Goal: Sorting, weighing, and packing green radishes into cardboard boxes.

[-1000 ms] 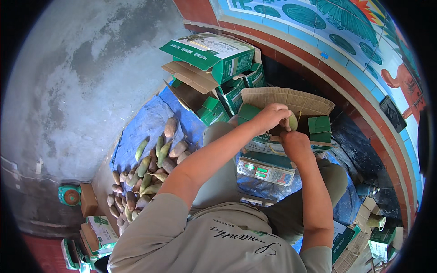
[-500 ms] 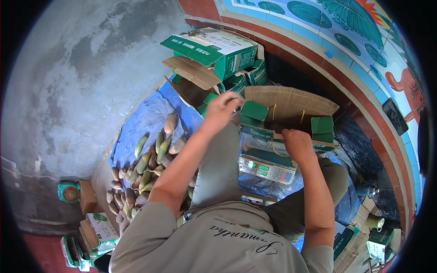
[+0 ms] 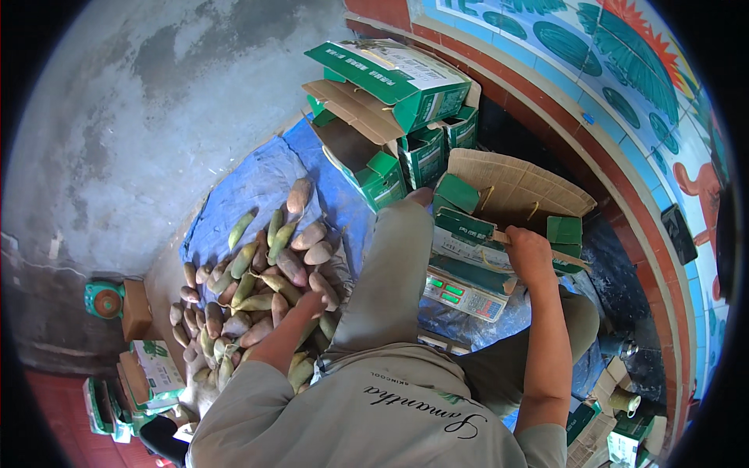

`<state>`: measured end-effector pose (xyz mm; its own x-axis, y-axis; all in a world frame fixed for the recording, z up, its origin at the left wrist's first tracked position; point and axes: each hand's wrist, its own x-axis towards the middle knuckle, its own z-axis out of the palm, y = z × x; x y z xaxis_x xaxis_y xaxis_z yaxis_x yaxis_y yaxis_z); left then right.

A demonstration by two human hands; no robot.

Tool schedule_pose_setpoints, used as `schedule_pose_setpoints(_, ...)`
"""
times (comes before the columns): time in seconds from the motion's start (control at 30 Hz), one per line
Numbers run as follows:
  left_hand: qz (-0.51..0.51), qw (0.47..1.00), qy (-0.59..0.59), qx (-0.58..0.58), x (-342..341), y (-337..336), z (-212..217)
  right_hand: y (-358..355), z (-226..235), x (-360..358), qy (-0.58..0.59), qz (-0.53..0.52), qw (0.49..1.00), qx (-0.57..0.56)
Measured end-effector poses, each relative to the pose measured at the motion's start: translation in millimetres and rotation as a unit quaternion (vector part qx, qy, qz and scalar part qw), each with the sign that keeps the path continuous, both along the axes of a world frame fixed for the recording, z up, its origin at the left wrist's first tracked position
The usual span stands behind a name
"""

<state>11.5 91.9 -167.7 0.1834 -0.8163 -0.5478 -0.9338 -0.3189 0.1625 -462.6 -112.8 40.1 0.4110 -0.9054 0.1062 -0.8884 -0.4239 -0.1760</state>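
My right hand [image 3: 528,251] grips the front edge of an open green cardboard box [image 3: 468,240], fingers closed over it. The box stands on a digital scale [image 3: 466,298] with lit green displays. Its brown lid flap [image 3: 521,181] is raised at the back, and cord handles show inside. My left hand [image 3: 312,304] is low over the right side of a pile of long green and pinkish-brown root vegetables [image 3: 248,287], like radishes. It is beside one pinkish root [image 3: 323,290]. Its fingers are blurred, so I cannot tell whether they hold anything.
A blue tarp [image 3: 257,175] lies under the pile. Several green boxes [image 3: 406,78] are stacked at the back, one open box [image 3: 363,160] in front of them. A round turquoise device [image 3: 104,300] and small carton [image 3: 136,310] stand far left. A painted tile wall [image 3: 577,70] curves along the right.
My left hand has moved from beside the box's left end, down and left to the vegetable pile. My right hand keeps its grip on the box edge. The whole view has shifted slightly.
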Motion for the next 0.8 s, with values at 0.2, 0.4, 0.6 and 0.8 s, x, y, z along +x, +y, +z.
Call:
schedule_pose_setpoints(0.2,0.014,0.987,-0.005,0.160,-7.2,95.3,-30.8,-0.7,-0.9,1.2,-0.016,-0.008,1.000,0.002)
schedule_pose_setpoints(0.4,-0.069,0.932,-0.012,0.357,-19.8,162.6,-105.7,-5.0,3.1,6.3,-0.031,-0.003,0.999,-0.008)
schedule_pose_setpoints(0.6,0.012,0.935,-0.036,0.353,-47.5,156.0,-54.5,-6.6,1.5,5.7,-0.026,-0.018,0.999,0.002)
schedule_pose_setpoints(0.8,-0.018,0.940,-0.056,0.337,-41.1,162.7,-44.8,-9.1,3.0,9.0,-0.023,-0.030,0.999,0.015)
